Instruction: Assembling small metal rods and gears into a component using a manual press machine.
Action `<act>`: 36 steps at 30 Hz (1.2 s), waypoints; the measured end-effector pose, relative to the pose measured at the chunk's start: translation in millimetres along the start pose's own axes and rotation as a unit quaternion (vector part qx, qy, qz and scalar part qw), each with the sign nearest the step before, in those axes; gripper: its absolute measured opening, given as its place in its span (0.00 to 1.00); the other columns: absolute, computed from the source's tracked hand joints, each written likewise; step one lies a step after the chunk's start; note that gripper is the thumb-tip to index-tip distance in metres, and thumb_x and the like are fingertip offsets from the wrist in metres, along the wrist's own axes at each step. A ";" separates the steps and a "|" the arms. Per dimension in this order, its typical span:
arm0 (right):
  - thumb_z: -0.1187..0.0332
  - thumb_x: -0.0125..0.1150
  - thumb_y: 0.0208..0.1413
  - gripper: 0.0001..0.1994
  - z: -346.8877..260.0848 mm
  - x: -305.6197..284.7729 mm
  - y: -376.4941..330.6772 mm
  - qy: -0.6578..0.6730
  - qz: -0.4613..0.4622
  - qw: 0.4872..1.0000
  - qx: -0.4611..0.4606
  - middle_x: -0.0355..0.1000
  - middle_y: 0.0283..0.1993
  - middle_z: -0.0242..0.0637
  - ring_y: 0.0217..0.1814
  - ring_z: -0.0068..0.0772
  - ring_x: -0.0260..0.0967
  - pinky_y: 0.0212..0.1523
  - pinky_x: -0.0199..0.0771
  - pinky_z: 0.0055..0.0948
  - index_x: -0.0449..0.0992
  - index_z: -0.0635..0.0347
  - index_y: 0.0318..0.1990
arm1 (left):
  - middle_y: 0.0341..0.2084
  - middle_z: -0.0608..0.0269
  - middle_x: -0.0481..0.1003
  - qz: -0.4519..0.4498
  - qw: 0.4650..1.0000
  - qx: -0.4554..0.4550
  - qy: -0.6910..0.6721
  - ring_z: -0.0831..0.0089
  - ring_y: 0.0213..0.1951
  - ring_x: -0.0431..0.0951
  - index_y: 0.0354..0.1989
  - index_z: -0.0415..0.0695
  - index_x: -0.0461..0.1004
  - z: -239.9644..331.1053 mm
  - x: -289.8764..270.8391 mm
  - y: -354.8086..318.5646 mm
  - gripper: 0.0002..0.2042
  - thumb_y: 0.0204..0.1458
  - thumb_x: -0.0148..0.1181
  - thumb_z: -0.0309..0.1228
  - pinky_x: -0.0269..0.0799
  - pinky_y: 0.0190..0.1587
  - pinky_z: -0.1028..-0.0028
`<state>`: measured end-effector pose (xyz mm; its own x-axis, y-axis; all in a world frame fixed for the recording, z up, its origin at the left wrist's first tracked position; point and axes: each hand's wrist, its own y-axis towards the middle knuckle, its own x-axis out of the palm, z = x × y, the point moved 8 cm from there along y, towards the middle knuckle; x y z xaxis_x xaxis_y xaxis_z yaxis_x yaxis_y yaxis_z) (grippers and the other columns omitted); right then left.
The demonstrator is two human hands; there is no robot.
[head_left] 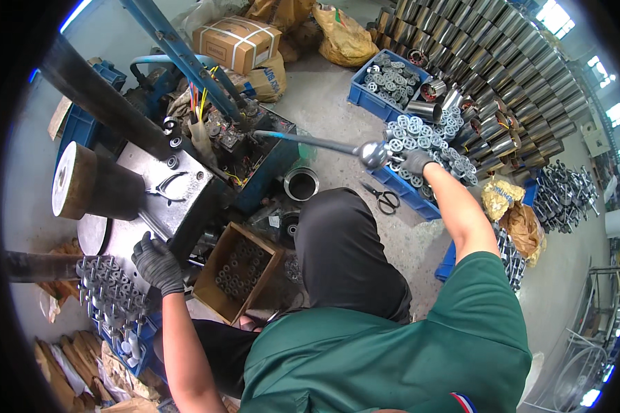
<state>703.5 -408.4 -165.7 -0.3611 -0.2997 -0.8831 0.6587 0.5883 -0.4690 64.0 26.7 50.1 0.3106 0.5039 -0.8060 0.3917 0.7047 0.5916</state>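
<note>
Silvery spoked discs [408, 126] fill a blue crate [408, 197] right of centre, seemingly best lifted singly, clear of the steel ball [373, 155]; they lie just beside the gloved right hand's [416, 162] half-curled fingers, whose hold I cannot tell; the gloved left hand [157, 264], loosely spread, shows nothing gripped, lower left.

Right hand [415, 162]: fingertips hidden among metal discs [427, 141], can't tell if gripping one. Left hand [157, 265]: palm hidden, contact with press table [127, 241] unclear. Discs bury most of blue bin's [406, 196] inside. Shirt [365, 358] and left forearm [186, 344] cover part of left leg [220, 351]. Black post [103, 89] cut off by dark rim; stacked tubes [496, 69] cut off at top. Far-right equipment [603, 296] too small, blurry.
</note>
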 end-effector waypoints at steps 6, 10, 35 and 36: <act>0.65 0.64 0.50 0.25 16.9 -47.3 7.7 0.035 0.073 0.996 0.029 0.79 0.54 0.51 0.58 0.53 0.77 0.59 0.75 0.44 0.79 0.50 0.59 | 0.41 0.51 0.77 0.012 1.000 0.004 0.013 0.50 0.43 0.76 0.49 0.45 0.79 -3.7 -0.7 -1.8 0.12 0.59 0.55 0.32 0.73 0.47 0.53; 0.65 0.60 0.56 0.23 -37.3 -73.6 11.9 -0.051 0.022 0.998 0.031 0.74 0.63 0.50 0.65 0.52 0.72 0.66 0.69 0.45 0.78 0.47 0.61 | 0.40 0.52 0.77 0.018 1.000 0.008 0.009 0.51 0.43 0.76 0.49 0.46 0.79 -12.8 -1.8 -6.7 0.12 0.59 0.55 0.32 0.73 0.46 0.52; 0.58 0.63 0.55 0.25 -56.1 -16.1 85.1 -0.411 -0.010 0.910 -0.048 0.76 0.63 0.41 0.63 0.47 0.76 0.58 0.75 0.54 0.78 0.52 0.62 | 0.41 0.52 0.76 0.011 1.000 0.014 0.010 0.50 0.44 0.76 0.50 0.46 0.78 0.7 11.2 -3.6 0.12 0.59 0.56 0.32 0.73 0.48 0.53; 0.55 0.65 0.54 0.26 -40.9 -23.5 84.2 -0.333 -0.013 0.943 -0.025 0.79 0.59 0.42 0.60 0.47 0.77 0.56 0.77 0.51 0.80 0.52 0.60 | 0.41 0.52 0.76 0.012 1.000 0.015 0.008 0.50 0.44 0.76 0.50 0.46 0.78 1.6 12.1 -3.2 0.12 0.59 0.56 0.32 0.73 0.48 0.53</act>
<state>740.5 -321.0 -183.7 0.1283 -0.7093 -0.6932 0.6172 0.6042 -0.5040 67.8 29.7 38.5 0.3070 0.5286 -0.7914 0.4093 0.6774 0.6113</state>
